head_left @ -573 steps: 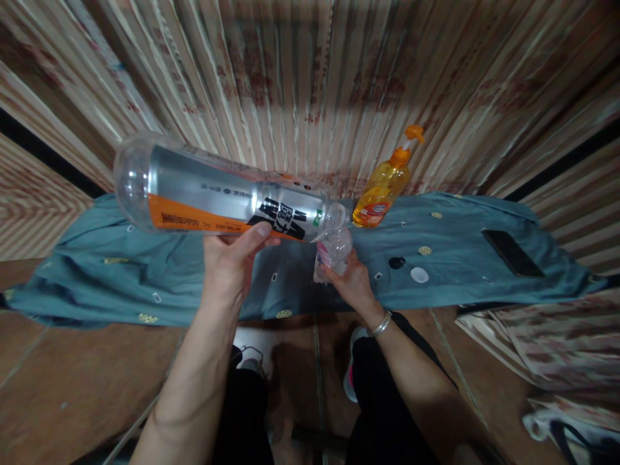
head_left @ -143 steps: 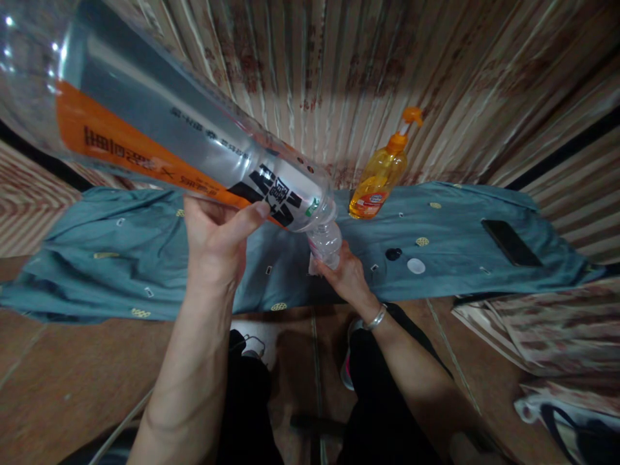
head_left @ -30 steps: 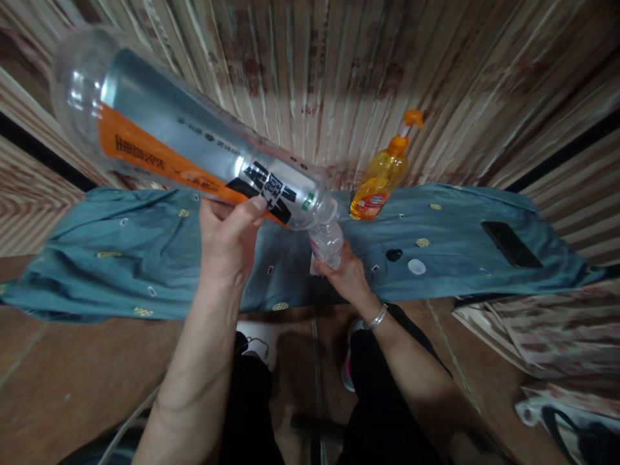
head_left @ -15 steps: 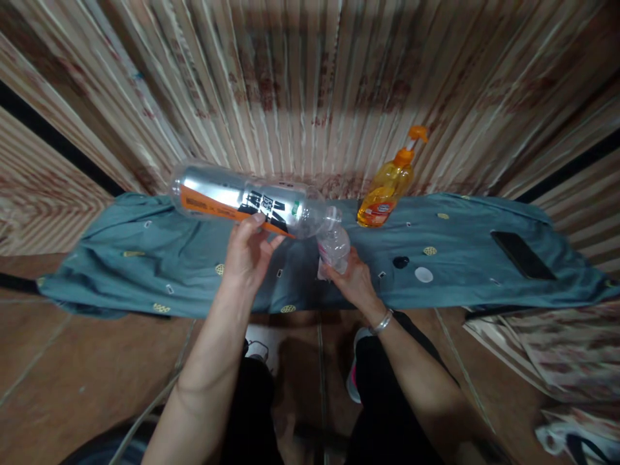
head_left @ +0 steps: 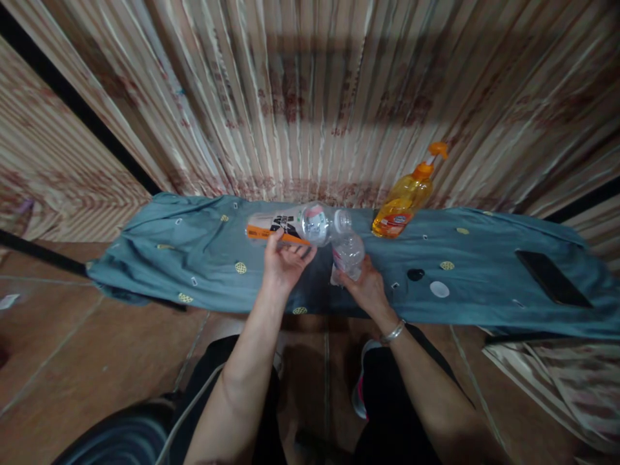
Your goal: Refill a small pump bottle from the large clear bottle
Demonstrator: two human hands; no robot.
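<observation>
Since half a second ago the large bottle (head_left: 290, 226) has dropped lower and flatter, its base swung away from the camera, and the view has pulled back so everything looks smaller. Left hand (head_left: 285, 261) clamped under the large bottle, fingers wrapped on its orange and silver label; it lies nearly level above the blue cloth (head_left: 159, 258), neck pointing right. Its open mouth sits just at the top of the small clear bottle (head_left: 347, 253), touching or nearly so, cannot tell which. Right hand (head_left: 369, 290) closed round the lower part of the small bottle, holding it upright on the cloth-covered worktop. Hands near each other, not touching. Silver bracelet (head_left: 393, 332) on the right wrist.

Behind and to the right, orange pump bottle (head_left: 404, 200) stands against the striped curtain (head_left: 310, 97). On the cloth right of the hands: a dark cap (head_left: 415, 274), a white cap (head_left: 439, 289), and further right a black phone (head_left: 552, 286) lying flat. Brown tiled floor (head_left: 97, 361) below.
</observation>
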